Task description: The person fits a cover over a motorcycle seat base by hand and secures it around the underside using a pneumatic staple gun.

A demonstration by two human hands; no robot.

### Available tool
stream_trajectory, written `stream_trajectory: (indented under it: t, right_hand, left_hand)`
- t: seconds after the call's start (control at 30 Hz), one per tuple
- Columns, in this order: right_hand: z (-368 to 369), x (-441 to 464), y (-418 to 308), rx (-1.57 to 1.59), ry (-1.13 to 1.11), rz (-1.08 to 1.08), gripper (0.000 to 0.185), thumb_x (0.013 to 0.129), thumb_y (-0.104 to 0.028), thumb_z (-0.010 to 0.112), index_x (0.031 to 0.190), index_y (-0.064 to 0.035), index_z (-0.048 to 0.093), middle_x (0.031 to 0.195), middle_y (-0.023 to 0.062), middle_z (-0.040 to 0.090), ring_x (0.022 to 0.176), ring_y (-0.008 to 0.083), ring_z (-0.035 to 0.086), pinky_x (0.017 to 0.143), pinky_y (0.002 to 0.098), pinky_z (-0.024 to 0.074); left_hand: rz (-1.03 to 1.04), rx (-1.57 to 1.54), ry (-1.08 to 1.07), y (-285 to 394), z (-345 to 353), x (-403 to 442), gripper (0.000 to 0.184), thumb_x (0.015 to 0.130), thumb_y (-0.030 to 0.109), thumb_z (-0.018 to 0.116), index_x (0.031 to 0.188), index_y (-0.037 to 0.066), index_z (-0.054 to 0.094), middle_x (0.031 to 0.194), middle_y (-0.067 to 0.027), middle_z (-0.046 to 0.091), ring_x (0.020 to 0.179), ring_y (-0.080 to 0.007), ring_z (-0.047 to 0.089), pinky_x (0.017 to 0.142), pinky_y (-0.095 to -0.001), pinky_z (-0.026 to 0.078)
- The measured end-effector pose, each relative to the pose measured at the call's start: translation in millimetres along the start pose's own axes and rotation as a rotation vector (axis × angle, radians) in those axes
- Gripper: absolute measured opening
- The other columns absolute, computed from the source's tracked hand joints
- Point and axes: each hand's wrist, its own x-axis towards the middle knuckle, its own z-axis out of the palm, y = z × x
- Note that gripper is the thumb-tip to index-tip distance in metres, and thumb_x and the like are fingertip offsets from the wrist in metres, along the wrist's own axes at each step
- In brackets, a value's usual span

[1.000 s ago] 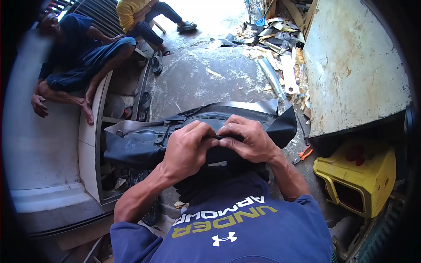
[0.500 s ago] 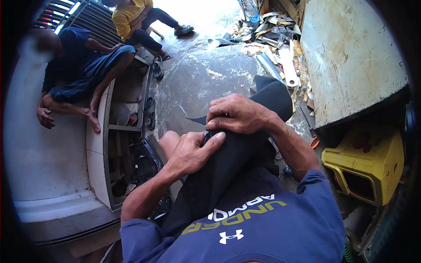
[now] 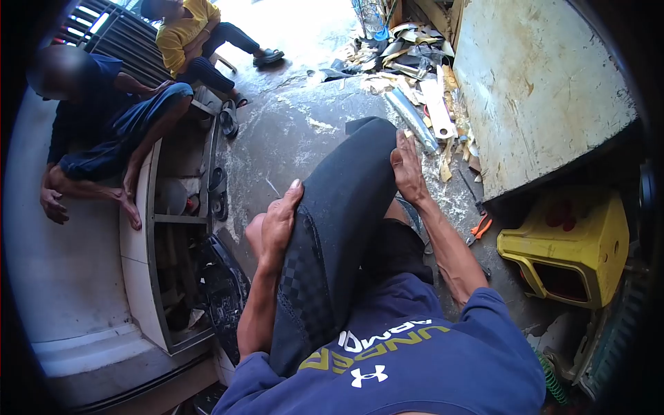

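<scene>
A long, rounded motorcycle seat (image 3: 353, 180) in a black cover lies across my lap, its far end pointing forward. Along its left side runs a checkered panel (image 3: 302, 277) with a stitched seam. My left hand (image 3: 278, 225) grips the left edge, thumb up on the side and the other fingers mostly hidden. Against the right side near the far end, my right hand (image 3: 410, 169) lies flat with its fingers stretched out. The seat's underside is out of sight.
Two people sit at the left, one in a yellow shirt (image 3: 181, 41). Scraps (image 3: 408, 59) are heaped ahead, beside a pale board (image 3: 546, 90). Orange-handled pliers (image 3: 479, 229) and a yellow stool (image 3: 567, 249) are at the right. An open cabinet (image 3: 181, 218) stands left.
My hands have moved apart from the pinched, loose black material to opposite sides of the seat. The seat has turned, showing its smooth top and checkered panel.
</scene>
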Motion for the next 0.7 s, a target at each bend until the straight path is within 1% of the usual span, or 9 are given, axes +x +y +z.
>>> stream_trajectory:
  t: [0.03, 0.13, 0.23, 0.3, 0.33, 0.47, 0.5, 0.57, 0.7]
  right_hand:
    - [1, -7, 0, -0.004, -0.131, 0.047, 0.096, 0.096, -0.077, 0.021, 0.160, -0.0056, 0.018, 0.168, 0.0157, 0.014, 0.156, 0.0385, 0.001, 0.120, 0.0624, 0.0008]
    - [4, -35, -54, 0.008, -0.244, -0.108, 0.102, 0.093, -0.081, 0.020, 0.160, -0.0038, 0.020, 0.168, 0.0169, 0.014, 0.155, 0.0409, 0.002, 0.118, 0.0672, -0.0017]
    - [-11, -69, -119, 0.024, -0.328, -0.334, 0.106, 0.090, -0.082, 0.031, 0.159, -0.0026, 0.022, 0.167, 0.0191, 0.016, 0.156, 0.0387, 0.003, 0.117, 0.0683, -0.0044]
    - [-28, -92, -174, -0.064, -0.481, -0.706, 0.100, 0.089, -0.081, 0.038, 0.152, -0.0032, 0.040, 0.163, 0.0196, 0.026, 0.156, 0.0339, 0.012, 0.119, 0.0653, -0.0039]
    - [-31, -108, -207, 0.337, -0.391, -0.737, 0.089, 0.094, -0.074, 0.039, 0.148, -0.0041, 0.047, 0.160, 0.0206, 0.033, 0.153, 0.0332, 0.024, 0.123, 0.0592, 0.0048]
    - [-15, -76, -132, 0.309, -0.149, -0.346, 0.066, 0.106, -0.050, 0.037, 0.146, 0.0018, 0.048, 0.154, 0.0249, 0.041, 0.148, 0.0363, 0.033, 0.123, 0.0477, 0.0210]
    - [-5, -51, -95, 0.324, 0.079, -0.115, 0.064, 0.108, -0.046, 0.036, 0.147, 0.0031, 0.045, 0.155, 0.0236, 0.041, 0.149, 0.0376, 0.030, 0.122, 0.0509, 0.0209]
    - [16, -4, -10, -0.136, 0.234, -0.006, 0.063, 0.109, -0.045, 0.031, 0.151, 0.0004, 0.039, 0.158, 0.0191, 0.038, 0.150, 0.0390, 0.027, 0.121, 0.0582, 0.0175]
    - [14, 3, -35, -0.173, -0.068, -0.085, 0.087, 0.101, -0.068, 0.026, 0.156, -0.0006, 0.028, 0.165, 0.0181, 0.023, 0.155, 0.0361, 0.011, 0.121, 0.0626, 0.0047]
  left_hand:
    - [0.005, 0.360, 0.158, -4, 3, -3, 0.039, 0.108, 0.029, 0.048, 0.117, -0.003, 0.069, 0.104, -0.0051, 0.071, 0.093, -0.0101, 0.065, 0.088, -0.0241, 0.048]
    - [0.192, 0.549, 0.379, -44, -25, 12, 0.050, 0.097, 0.048, 0.065, 0.097, -0.001, 0.076, 0.072, -0.0022, 0.070, 0.067, -0.0050, 0.055, 0.069, -0.0260, 0.046]
    - [0.186, 0.419, 0.407, -67, -43, 33, 0.048, 0.097, 0.044, 0.066, 0.095, -0.003, 0.076, 0.069, -0.0022, 0.067, 0.069, -0.0038, 0.052, 0.068, -0.0259, 0.046]
    - [0.314, 0.222, 0.402, -66, -36, 27, 0.047, 0.098, 0.040, 0.066, 0.088, -0.005, 0.076, 0.067, -0.0018, 0.065, 0.069, -0.0040, 0.051, 0.066, -0.0269, 0.045]
    - [0.354, 0.159, 0.396, -67, -33, 25, 0.047, 0.098, 0.039, 0.066, 0.086, -0.006, 0.075, 0.066, -0.0017, 0.064, 0.069, -0.0040, 0.051, 0.065, -0.0273, 0.045]
    - [0.136, -0.028, 0.298, -66, -39, 24, 0.047, 0.104, 0.032, 0.059, 0.083, -0.009, 0.071, 0.075, -0.0035, 0.069, 0.070, -0.0037, 0.055, 0.061, -0.0258, 0.046]
    - [0.226, -0.144, 0.237, -60, -27, 16, 0.044, 0.106, 0.030, 0.054, 0.086, -0.007, 0.070, 0.077, -0.0038, 0.068, 0.069, -0.0047, 0.056, 0.060, -0.0255, 0.047]
    - [0.236, -0.298, 0.159, -51, -21, 0, 0.040, 0.109, 0.027, 0.047, 0.092, -0.004, 0.068, 0.080, -0.0044, 0.067, 0.069, -0.0068, 0.059, 0.061, -0.0256, 0.049]
    - [0.250, -0.423, 0.191, -49, -22, -6, 0.040, 0.110, 0.027, 0.041, 0.096, 0.000, 0.066, 0.086, -0.0061, 0.068, 0.075, -0.0099, 0.064, 0.067, -0.0263, 0.052]
